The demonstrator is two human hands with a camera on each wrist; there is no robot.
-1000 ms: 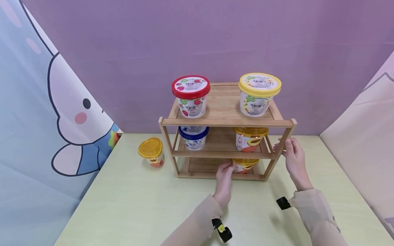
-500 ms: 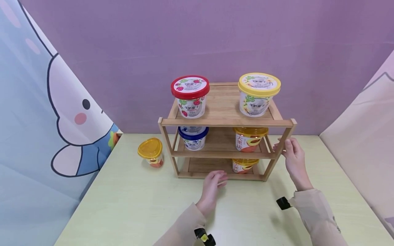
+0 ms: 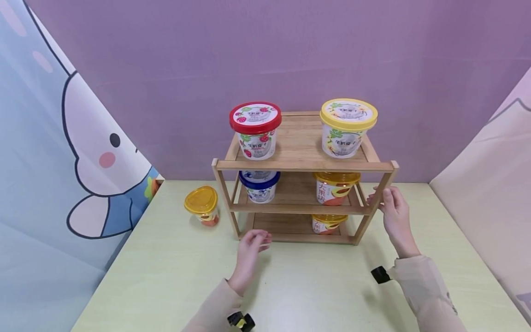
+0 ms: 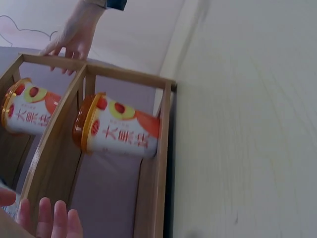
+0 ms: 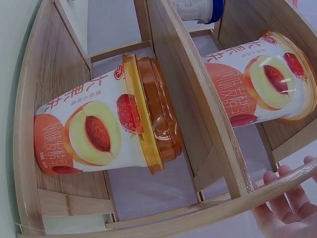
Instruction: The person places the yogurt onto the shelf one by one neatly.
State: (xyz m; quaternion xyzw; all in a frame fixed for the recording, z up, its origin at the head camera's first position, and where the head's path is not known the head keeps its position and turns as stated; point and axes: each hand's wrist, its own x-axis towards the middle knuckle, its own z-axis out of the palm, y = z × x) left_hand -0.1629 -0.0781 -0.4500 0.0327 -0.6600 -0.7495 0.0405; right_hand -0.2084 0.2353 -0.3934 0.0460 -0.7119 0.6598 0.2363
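Observation:
A three-tier wooden shelf rack (image 3: 290,164) stands on the table. My left hand (image 3: 247,258) is in front of its lower left corner, holding nothing, fingers loosely bent. In the left wrist view, its fingertips (image 4: 60,220) show at the lower left. My right hand (image 3: 396,216) holds the rack's right front post, fingers behind it. On the bottom tier, at the right, stands a yogurt cup (image 3: 325,226) with an amber lid. A matching cup (image 3: 333,190) sits directly above on the middle tier. A third amber-lidded cup (image 3: 205,207) stands on the table left of the rack.
On the top tier are a red-lidded tub (image 3: 258,140) at left and a yellow-lidded tub (image 3: 346,138) at right. Blue-lidded tubs (image 3: 260,189) sit at the middle tier's left. A purple cloth backdrop (image 3: 298,55) rises behind the table (image 3: 307,286).
My left hand has let go of the bottom-tier cup and moved left along the rack's front. The right hand stays at the post.

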